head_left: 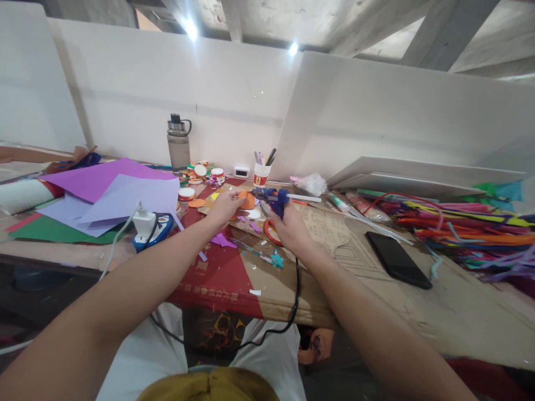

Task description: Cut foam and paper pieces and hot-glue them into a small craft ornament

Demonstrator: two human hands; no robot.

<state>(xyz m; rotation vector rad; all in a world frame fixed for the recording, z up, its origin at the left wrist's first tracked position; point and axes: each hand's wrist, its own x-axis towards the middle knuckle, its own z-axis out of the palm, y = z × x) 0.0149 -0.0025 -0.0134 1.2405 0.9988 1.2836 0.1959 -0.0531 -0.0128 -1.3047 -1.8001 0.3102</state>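
Observation:
In my right hand is a blue hot glue gun, gripped by its handle and pointing left. A white glue stick sticks out of its back, and a black cord hangs from it over the table edge. My left hand pinches an orange paper disc close to the gun's nozzle; whether the two touch I cannot tell. Under the hands lie a white disc, purple paper scraps and the orange-red handle of scissors. A pen rests nearer to me.
At left, purple sheets lie near a blue-and-white power strip with a plug in it. Behind stand a water bottle and a cup of pens. To the right are a black phone and coloured pipe cleaners.

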